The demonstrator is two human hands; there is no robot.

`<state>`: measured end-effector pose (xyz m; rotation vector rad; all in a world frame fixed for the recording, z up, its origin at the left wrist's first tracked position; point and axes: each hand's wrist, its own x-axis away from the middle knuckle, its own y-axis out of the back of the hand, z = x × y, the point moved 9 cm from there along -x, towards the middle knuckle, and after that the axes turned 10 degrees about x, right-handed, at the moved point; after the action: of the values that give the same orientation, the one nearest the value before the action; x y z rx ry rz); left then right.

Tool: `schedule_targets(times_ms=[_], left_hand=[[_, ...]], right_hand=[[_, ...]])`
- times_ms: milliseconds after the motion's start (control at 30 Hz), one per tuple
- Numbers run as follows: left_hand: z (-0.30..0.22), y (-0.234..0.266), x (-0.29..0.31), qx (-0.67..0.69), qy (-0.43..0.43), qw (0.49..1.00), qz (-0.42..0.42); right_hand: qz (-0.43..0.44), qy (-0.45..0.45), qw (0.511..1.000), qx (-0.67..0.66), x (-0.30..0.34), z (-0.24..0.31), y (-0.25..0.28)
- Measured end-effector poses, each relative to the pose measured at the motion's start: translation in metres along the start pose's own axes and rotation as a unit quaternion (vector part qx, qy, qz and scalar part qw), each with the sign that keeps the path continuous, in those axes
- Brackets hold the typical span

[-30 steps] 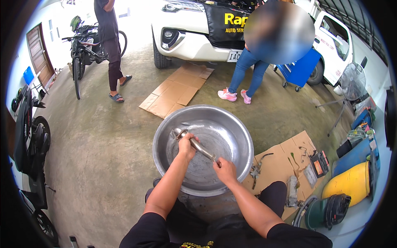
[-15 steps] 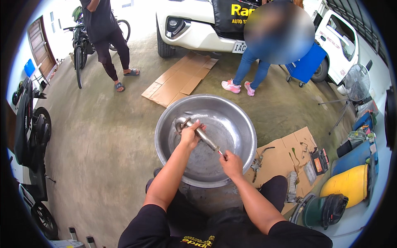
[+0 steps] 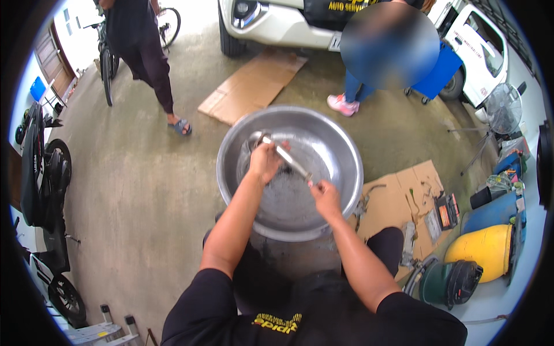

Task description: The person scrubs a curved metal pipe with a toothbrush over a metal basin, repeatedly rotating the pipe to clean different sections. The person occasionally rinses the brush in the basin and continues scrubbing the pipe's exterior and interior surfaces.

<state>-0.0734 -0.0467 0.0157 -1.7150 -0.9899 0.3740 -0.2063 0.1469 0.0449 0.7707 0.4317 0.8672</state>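
Observation:
Over a wide round metal basin (image 3: 277,210), my left hand (image 3: 266,162) is wrapped round a metal pipe (image 3: 295,164) with a curved, hooked end. The pipe slants down toward my right, its curved end at the upper left. At its lower right end my right hand (image 3: 327,199) is closed in a pinch, fingertips right at the pipe's mouth. Whatever sits between those fingertips is too small to make out. Dark smudges show on the basin's inside below my left hand.
Right of the basin, flattened cardboard (image 3: 398,193) bears metal parts and a car battery (image 3: 446,211). Beyond lie a yellow drum (image 3: 482,252) and a green canister (image 3: 441,282). Another cardboard sheet (image 3: 254,86) lies before a white vehicle (image 3: 277,29). Two people stand ahead; a motorcycle (image 3: 49,190) is left.
The person at the left has stepped, legs now closer together in view; the person in jeans has shifted right. My view has tilted slightly. Both my hands stay at the pipe.

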Motion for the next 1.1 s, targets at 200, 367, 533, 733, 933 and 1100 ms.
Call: schedule_targets(times_ms=[200,367,533,733,933,1100], left_hand=[[0.014,-0.014,0.016,-0.079,0.014,0.997,0.006],[0.022,0.001,0.014,-0.148,-0.012,0.986,-0.072],[0.011,0.008,0.009,-0.190,-0.078,0.971,-0.126],[0.004,0.017,0.002,-0.204,-0.096,0.965,-0.136],[-0.014,0.021,0.008,-0.207,-0.178,0.951,-0.142],[-0.001,0.010,0.002,-0.229,-0.168,0.954,-0.098]], right_hand=[[0.024,-0.005,0.999,-0.041,0.005,0.006,0.019],[0.009,-0.036,0.999,0.000,0.012,0.011,0.015],[0.031,-0.086,0.995,0.029,0.032,-0.020,0.010],[0.039,-0.035,0.999,-0.012,-0.006,0.002,-0.009],[0.095,-0.103,0.985,-0.104,0.018,-0.029,-0.016],[0.083,-0.091,0.984,-0.131,0.013,-0.021,-0.027]])
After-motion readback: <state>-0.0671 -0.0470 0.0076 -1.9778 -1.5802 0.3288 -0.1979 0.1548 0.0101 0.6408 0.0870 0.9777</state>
